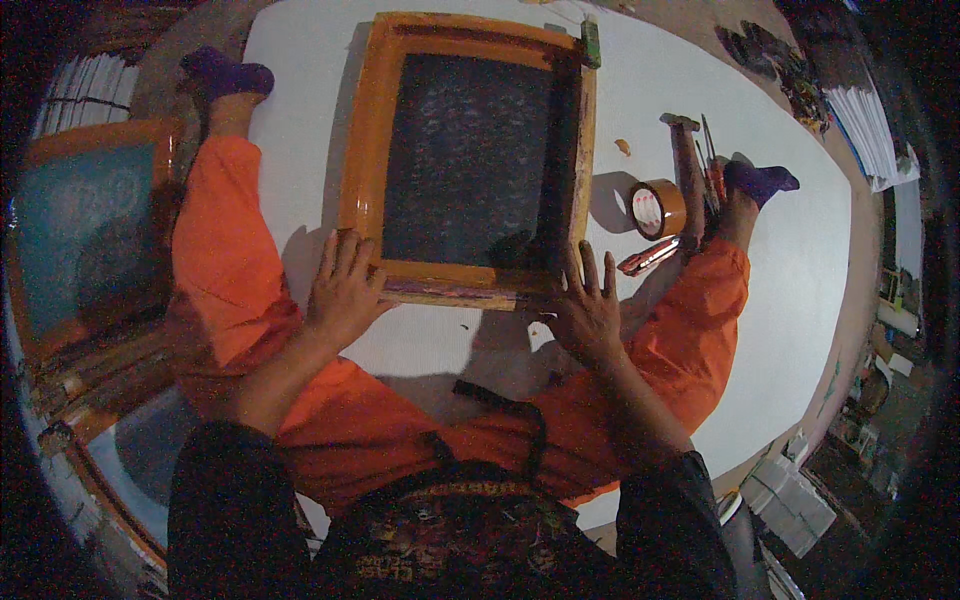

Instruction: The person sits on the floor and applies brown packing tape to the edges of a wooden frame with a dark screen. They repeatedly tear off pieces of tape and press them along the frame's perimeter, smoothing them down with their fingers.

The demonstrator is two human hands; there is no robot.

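A wooden screen-printing frame (365, 160) with a dark mesh panel lies in front of me on a white board. Brown edging runs around the mesh, and paint-like stains mark the frame's near and right sides. At the near left corner my left hand (345, 285) grips it, fingers over the top and thumb along the near side. My right hand (588, 310) holds the near right corner, its outer fingers spread off the frame. A small green block (591, 45) sits at the far right corner. The frame's underside is hidden.
Right of the frame are a brown tape roll (656, 209), a red cutter knife (648, 256), a hammer (685, 165) and a screwdriver-like tool (714, 170). My orange-trousered legs flank the white board (790, 290). Another framed screen (90, 215) stands left; white stacks (862, 135) lie far right.
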